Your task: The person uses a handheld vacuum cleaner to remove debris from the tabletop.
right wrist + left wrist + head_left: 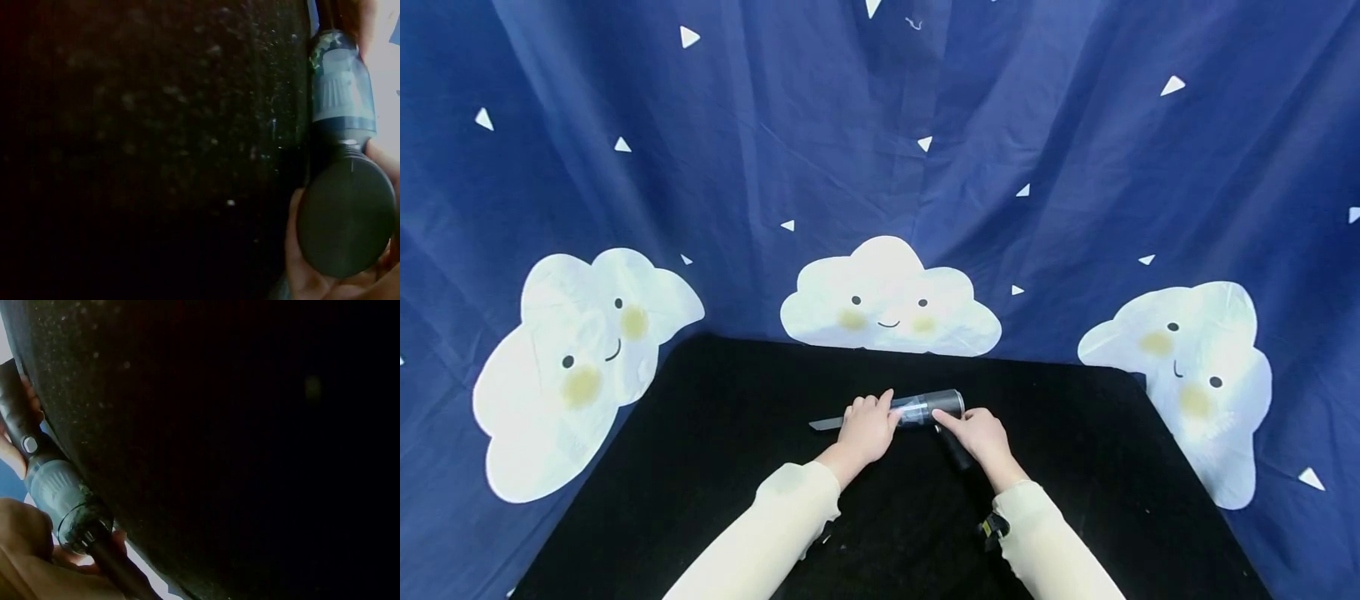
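A handheld vacuum cleaner (914, 411) lies sideways over the black tabletop, its see-through dust cup in the middle and a flat grey nozzle (825, 424) pointing left. Around the front of the cup, by the nozzle, my left hand (867, 429) grips it. My right hand (977, 433) holds the dark rear body, thumb toward the cup, with the black handle (955, 450) slanting down beside it. A pale button (29, 444) shows on the handle in the left wrist view. In the right wrist view, fingers surround the dark round handle end (347, 219), and greenish debris sits in the cup.
The black-covered table (737, 500) spreads out around both hands. Behind it hangs a blue curtain (850, 125) with white triangles and smiling clouds. Wrist straps, one with a yellow-marked device (995, 527), sit at the cream sleeves.
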### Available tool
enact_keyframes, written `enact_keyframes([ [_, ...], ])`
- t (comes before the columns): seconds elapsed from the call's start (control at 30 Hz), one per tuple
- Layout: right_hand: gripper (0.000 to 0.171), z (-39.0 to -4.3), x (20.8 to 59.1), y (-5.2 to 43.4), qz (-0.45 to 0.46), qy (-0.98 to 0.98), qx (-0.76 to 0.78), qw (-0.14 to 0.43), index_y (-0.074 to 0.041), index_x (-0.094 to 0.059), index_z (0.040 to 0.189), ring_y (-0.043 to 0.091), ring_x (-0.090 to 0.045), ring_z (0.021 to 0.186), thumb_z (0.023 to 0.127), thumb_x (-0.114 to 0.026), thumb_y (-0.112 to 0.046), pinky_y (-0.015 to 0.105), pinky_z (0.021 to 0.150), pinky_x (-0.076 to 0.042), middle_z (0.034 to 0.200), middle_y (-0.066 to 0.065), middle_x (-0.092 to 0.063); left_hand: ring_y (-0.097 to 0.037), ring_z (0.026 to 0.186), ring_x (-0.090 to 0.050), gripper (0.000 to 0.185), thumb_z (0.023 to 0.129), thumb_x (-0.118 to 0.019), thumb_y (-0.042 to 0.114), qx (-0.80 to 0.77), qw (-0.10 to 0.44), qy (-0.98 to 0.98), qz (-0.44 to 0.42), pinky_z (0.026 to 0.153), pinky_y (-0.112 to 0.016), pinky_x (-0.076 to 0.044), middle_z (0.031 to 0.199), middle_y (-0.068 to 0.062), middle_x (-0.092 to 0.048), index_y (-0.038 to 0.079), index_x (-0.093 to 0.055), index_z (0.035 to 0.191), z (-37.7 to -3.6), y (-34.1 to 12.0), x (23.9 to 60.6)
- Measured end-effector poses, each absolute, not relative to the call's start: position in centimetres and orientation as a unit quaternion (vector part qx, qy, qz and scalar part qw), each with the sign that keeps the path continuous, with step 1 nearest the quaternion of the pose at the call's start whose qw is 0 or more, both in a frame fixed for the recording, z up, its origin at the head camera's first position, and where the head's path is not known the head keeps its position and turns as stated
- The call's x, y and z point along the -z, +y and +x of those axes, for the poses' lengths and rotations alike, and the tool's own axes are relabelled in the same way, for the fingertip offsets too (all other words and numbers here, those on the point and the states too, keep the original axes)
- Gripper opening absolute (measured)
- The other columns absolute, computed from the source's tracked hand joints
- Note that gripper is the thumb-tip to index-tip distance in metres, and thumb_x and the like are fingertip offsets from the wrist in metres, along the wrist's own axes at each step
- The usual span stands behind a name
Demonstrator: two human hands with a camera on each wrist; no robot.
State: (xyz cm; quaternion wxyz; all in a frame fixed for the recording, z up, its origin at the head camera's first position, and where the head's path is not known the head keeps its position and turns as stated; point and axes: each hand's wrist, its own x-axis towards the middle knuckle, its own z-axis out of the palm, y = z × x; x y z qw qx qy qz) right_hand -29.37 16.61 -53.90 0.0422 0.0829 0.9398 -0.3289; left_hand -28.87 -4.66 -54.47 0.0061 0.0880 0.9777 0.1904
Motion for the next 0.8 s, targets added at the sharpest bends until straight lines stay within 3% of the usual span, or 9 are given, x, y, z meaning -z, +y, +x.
enact_keyframes([
  [0.13,0.059,-29.4,53.0,16.4,0.062,0.955,0.288,0.036,-0.010,-0.067,0.064,0.020,-0.052,0.056,0.079,-0.070,-0.066,0.033,0.054,-0.042,0.060,0.002,-0.057,-0.032,0.120,-0.049,0.055,0.105,-0.045,0.044,-0.189,0.004,0.979,0.074,0.101,-0.048,-0.039,0.135,-0.014,-0.056,0.012,-0.046,0.150,-29.2,-4.5,54.5],
  [0.3,0.054,-29.3,52.5,16.5,0.042,0.965,0.258,0.031,-0.014,-0.055,0.054,0.019,-0.048,0.052,0.079,-0.075,-0.057,0.032,0.050,-0.038,0.052,-0.002,-0.045,-0.033,0.126,-0.048,0.059,0.105,-0.045,0.045,-0.197,0.023,0.977,0.079,0.105,-0.050,-0.038,0.142,-0.015,-0.053,0.007,-0.044,0.150,-28.9,-4.7,53.5],
  [0.4,0.050,-29.2,51.9,16.9,0.031,0.967,0.252,0.033,-0.014,-0.056,0.054,0.018,-0.049,0.053,0.079,-0.078,-0.051,0.032,0.052,-0.040,0.052,-0.004,-0.047,-0.034,0.132,-0.046,0.060,0.104,-0.047,0.044,-0.203,0.024,0.974,0.096,0.107,-0.052,-0.036,0.146,-0.014,-0.051,0.006,-0.044,0.150,-28.5,-5.2,52.6],
  [0.63,0.020,-29.0,48.4,17.8,-0.014,0.971,0.234,0.040,-0.008,-0.076,0.076,0.014,-0.061,0.058,0.080,-0.081,-0.026,0.040,0.068,-0.054,0.060,-0.002,-0.065,-0.036,0.139,-0.038,0.054,0.103,-0.051,0.040,-0.193,0.033,0.973,0.121,0.110,-0.057,-0.031,0.145,-0.014,-0.051,0.007,-0.049,0.146,-27.0,-7.5,49.9],
  [0.8,0.019,-28.7,45.3,18.3,-0.032,0.966,0.246,0.067,-0.003,-0.074,0.088,0.011,-0.062,0.051,0.083,-0.079,-0.021,0.033,0.059,-0.053,0.056,-0.001,-0.064,-0.041,0.144,-0.031,0.053,0.102,-0.053,0.041,-0.186,0.047,0.971,0.144,0.114,-0.060,-0.026,0.145,-0.016,-0.051,0.008,-0.052,0.144,-26.0,-9.2,48.1],
])
